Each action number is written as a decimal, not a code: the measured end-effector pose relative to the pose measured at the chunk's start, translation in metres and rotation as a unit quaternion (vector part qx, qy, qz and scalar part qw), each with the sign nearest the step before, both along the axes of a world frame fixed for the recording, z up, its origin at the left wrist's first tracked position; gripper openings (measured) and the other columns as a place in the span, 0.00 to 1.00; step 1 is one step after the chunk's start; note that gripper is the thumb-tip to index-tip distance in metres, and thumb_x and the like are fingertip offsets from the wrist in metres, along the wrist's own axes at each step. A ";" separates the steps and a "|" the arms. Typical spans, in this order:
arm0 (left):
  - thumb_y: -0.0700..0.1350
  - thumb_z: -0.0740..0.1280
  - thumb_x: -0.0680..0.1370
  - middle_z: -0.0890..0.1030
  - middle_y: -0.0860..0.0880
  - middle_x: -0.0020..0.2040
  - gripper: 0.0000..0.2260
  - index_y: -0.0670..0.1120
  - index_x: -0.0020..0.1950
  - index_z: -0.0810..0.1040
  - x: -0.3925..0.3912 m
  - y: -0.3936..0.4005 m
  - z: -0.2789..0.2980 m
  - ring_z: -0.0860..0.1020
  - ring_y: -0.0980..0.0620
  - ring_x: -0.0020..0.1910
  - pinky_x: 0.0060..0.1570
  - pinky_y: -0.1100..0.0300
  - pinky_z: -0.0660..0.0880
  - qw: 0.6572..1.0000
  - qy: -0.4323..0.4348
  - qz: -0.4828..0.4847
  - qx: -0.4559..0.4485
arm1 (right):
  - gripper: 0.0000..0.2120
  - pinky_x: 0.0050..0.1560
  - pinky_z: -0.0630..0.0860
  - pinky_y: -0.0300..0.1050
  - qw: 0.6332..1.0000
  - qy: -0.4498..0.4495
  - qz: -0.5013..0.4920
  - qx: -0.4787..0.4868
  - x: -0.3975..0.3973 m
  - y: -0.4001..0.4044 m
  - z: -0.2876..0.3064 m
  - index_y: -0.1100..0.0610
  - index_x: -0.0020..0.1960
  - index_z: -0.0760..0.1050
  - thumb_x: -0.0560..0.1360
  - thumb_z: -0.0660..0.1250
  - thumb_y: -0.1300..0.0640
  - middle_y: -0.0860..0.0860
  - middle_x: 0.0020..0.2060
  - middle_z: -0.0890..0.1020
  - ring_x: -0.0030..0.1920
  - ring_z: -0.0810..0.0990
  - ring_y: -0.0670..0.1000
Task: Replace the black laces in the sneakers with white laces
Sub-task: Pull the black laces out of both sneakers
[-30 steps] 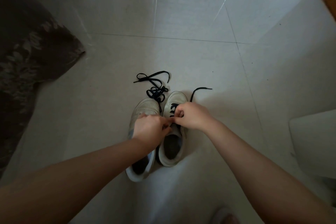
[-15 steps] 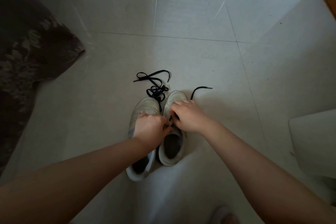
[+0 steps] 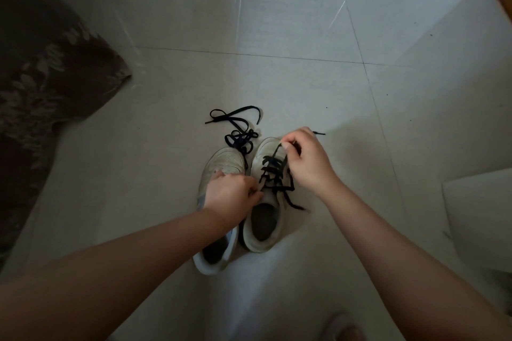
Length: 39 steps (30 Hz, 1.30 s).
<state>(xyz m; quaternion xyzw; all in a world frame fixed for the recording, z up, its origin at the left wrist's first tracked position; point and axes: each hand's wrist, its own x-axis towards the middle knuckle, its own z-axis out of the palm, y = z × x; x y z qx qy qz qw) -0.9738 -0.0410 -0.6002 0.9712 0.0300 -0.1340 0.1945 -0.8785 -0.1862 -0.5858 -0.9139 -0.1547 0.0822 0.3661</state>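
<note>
Seen from above, two bare forearms reached down to a pair of white sneakers standing side by side, touching, on a pale tiled floor (image 3: 304, 22). The right sneaker (image 3: 263, 238) was partly laced with a black lace (image 3: 273, 171) that crossed loosely over its tongue, one free end trailing off its right side onto the tiles. The right hand (image 3: 307, 158) was raised over the toe of that shoe, its thumb and fingertips pinched together on a strand of the lace, which ran taut down to the eyelets. The left hand (image 3: 230, 196) lay over the middle of the left sneaker (image 3: 224, 162), fingers curled, their tips reaching the inner edge of the right shoe; whether they gripped the lace there could not be told. A second black lace (image 3: 238, 130) lay loose in a tangle on the floor just beyond the toes. A dark patterned fabric (image 3: 41, 72) filled the left edge of the view.
</note>
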 end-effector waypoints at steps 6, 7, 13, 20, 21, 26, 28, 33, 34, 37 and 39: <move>0.58 0.61 0.77 0.82 0.52 0.46 0.13 0.52 0.49 0.80 0.001 -0.001 0.000 0.78 0.52 0.49 0.58 0.59 0.64 1.000 -0.006 -0.009 0.010 | 0.12 0.61 0.66 0.51 0.968 -0.072 0.070 -0.232 -0.009 -0.004 -0.004 0.54 0.55 0.77 0.72 0.65 0.61 0.48 0.58 0.78 0.62 0.70 0.55; 0.59 0.61 0.77 0.82 0.52 0.46 0.13 0.53 0.50 0.80 0.001 -0.001 0.000 0.79 0.52 0.49 0.58 0.59 0.64 1.000 -0.007 -0.010 0.013 | 0.16 0.64 0.63 0.52 0.963 -0.101 0.114 -0.221 -0.012 -0.002 -0.004 0.53 0.57 0.78 0.70 0.65 0.61 0.48 0.61 0.77 0.65 0.68 0.55; 0.59 0.60 0.78 0.82 0.51 0.47 0.14 0.52 0.52 0.80 0.001 -0.001 0.003 0.79 0.50 0.50 0.56 0.60 0.64 1.000 -0.009 -0.012 0.026 | 0.13 0.60 0.57 0.46 0.922 -0.157 0.269 -0.232 -0.020 0.008 -0.013 0.50 0.40 0.82 0.64 0.59 0.57 0.45 0.38 0.81 0.47 0.80 0.54; 0.57 0.61 0.78 0.82 0.51 0.47 0.13 0.51 0.50 0.79 0.000 -0.001 0.002 0.78 0.50 0.51 0.56 0.60 0.64 1.000 -0.011 -0.001 0.021 | 0.09 0.48 0.74 0.47 0.986 -0.115 0.105 -0.065 -0.015 0.005 -0.007 0.51 0.44 0.84 0.71 0.66 0.62 0.46 0.41 0.85 0.44 0.82 0.50; 0.57 0.61 0.78 0.82 0.51 0.47 0.12 0.51 0.49 0.79 0.000 -0.001 0.001 0.78 0.50 0.51 0.56 0.60 0.64 1.000 -0.009 0.000 0.019 | 0.08 0.49 0.75 0.45 0.995 -0.087 0.047 -0.025 -0.013 0.004 -0.004 0.52 0.45 0.84 0.72 0.67 0.62 0.46 0.43 0.85 0.45 0.81 0.49; 0.58 0.61 0.78 0.82 0.51 0.46 0.13 0.52 0.49 0.80 0.001 -0.002 -0.001 0.78 0.50 0.50 0.57 0.59 0.64 1.000 -0.010 0.001 0.018 | 0.16 0.54 0.73 0.50 0.983 -0.118 0.048 -0.134 -0.015 -0.003 -0.007 0.53 0.54 0.81 0.69 0.69 0.65 0.49 0.53 0.82 0.55 0.77 0.55; 0.58 0.61 0.77 0.83 0.51 0.47 0.13 0.52 0.51 0.80 0.001 -0.003 -0.001 0.79 0.50 0.50 0.58 0.59 0.63 1.000 -0.012 0.000 0.023 | 0.25 0.62 0.65 0.53 0.959 -0.132 0.172 -0.184 -0.020 -0.003 -0.013 0.51 0.60 0.78 0.66 0.67 0.67 0.49 0.61 0.78 0.64 0.71 0.55; 0.59 0.61 0.77 0.83 0.50 0.47 0.14 0.52 0.52 0.80 0.001 -0.002 0.001 0.79 0.50 0.50 0.57 0.60 0.64 1.000 -0.010 0.000 0.021 | 0.16 0.60 0.61 0.49 0.923 -0.191 0.248 -0.222 -0.022 0.001 -0.019 0.50 0.41 0.83 0.67 0.56 0.57 0.44 0.41 0.83 0.49 0.81 0.51; 0.58 0.61 0.78 0.83 0.50 0.46 0.14 0.52 0.51 0.80 0.001 -0.002 0.001 0.79 0.50 0.50 0.57 0.60 0.64 1.000 -0.008 0.000 0.020 | 0.16 0.58 0.62 0.49 0.927 -0.183 0.242 -0.220 -0.022 0.001 -0.020 0.50 0.39 0.83 0.67 0.56 0.56 0.44 0.39 0.83 0.46 0.82 0.50; 0.57 0.61 0.78 0.82 0.50 0.45 0.13 0.50 0.48 0.79 0.000 -0.001 0.001 0.78 0.49 0.49 0.56 0.60 0.63 1.000 -0.005 0.002 0.017 | 0.14 0.54 0.70 0.47 0.955 -0.179 0.167 -0.166 -0.022 -0.002 -0.019 0.49 0.41 0.83 0.70 0.58 0.56 0.44 0.38 0.85 0.42 0.83 0.49; 0.57 0.60 0.78 0.82 0.50 0.44 0.13 0.50 0.46 0.79 0.000 -0.001 0.002 0.78 0.49 0.48 0.56 0.60 0.63 1.000 -0.007 0.003 0.011 | 0.10 0.48 0.76 0.50 0.978 -0.159 0.079 -0.109 -0.015 -0.005 -0.015 0.51 0.43 0.84 0.71 0.64 0.58 0.47 0.38 0.85 0.40 0.83 0.51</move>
